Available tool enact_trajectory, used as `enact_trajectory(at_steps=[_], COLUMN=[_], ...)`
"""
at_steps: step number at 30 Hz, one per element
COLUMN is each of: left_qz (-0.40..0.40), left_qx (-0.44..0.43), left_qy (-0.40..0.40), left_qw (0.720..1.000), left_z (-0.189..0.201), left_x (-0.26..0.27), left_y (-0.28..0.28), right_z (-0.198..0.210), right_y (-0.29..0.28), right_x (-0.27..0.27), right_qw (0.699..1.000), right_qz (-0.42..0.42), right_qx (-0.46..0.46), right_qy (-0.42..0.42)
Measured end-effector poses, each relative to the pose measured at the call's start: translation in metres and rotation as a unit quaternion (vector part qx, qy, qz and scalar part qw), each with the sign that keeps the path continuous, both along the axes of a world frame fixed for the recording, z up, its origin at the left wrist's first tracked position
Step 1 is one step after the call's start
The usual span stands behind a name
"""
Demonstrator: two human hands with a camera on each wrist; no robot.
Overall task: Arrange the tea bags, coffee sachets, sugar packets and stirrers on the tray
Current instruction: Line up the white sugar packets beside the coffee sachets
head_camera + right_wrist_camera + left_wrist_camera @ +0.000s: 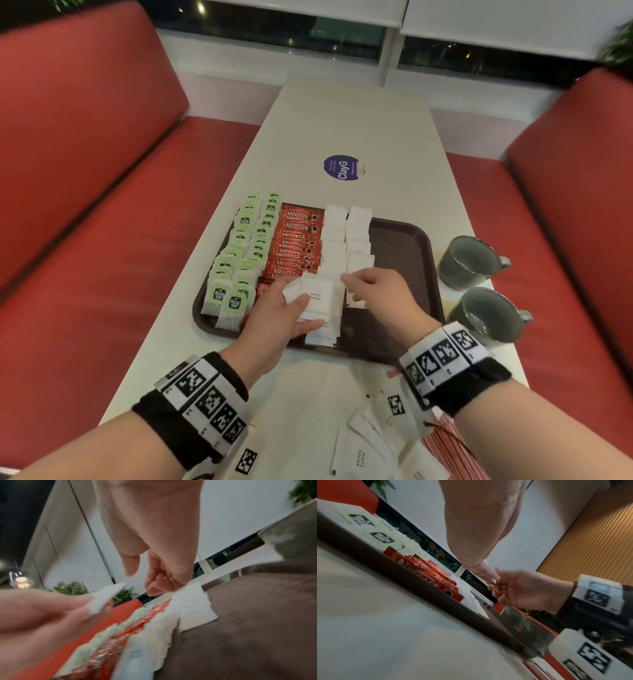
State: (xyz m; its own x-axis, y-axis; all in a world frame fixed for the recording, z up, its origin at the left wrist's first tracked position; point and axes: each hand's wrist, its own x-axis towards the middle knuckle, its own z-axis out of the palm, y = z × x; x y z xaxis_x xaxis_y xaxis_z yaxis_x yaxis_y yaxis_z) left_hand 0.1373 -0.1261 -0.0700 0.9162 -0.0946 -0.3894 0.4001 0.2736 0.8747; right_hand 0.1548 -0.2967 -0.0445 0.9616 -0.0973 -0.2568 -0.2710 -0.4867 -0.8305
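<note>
A brown tray (397, 260) holds two columns of green tea bags (239, 253), a column of red coffee sachets (294, 243) and two columns of white sugar packets (346, 236). My left hand (298, 308) holds a small stack of white sugar packets (313, 298) above the tray's near end, thumb on top. My right hand (349, 282) hovers just right of that stack, fingers curled, thumb apart. The right wrist view shows nothing between the right hand's fingers (159, 584) and the held packets (108, 596) to the left.
Loose sugar packets (363, 452) and red striped sticks (448, 442) lie on the white table in front of the tray. Two grey mugs (469, 260) (486, 313) stand right of the tray. Red benches flank the table; a blue sticker (342, 167) lies beyond the tray.
</note>
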Motion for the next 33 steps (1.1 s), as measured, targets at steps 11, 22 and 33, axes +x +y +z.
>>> enact_trajectory(at_steps=[11,22,33], left_qz=[-0.007,-0.027,-0.031], left_qx=[0.002,0.191,0.133], left_qy=[0.002,-0.059,-0.022], left_qw=[1.0,0.979,0.99], left_z=[0.006,0.005,0.006], left_x=[-0.003,0.001,-0.001], left_y=[-0.012,-0.005,-0.009], right_z=[-0.009,-0.023,-0.02], right_y=[-0.007,-0.033,-0.025], right_x=[-0.015,0.028,0.023], right_qw=[0.986,0.977,0.978], right_qz=[-0.113,-0.077,-0.033], right_qx=[0.122,-0.054,-0.177], right_qy=[-0.001,0.19,0.108])
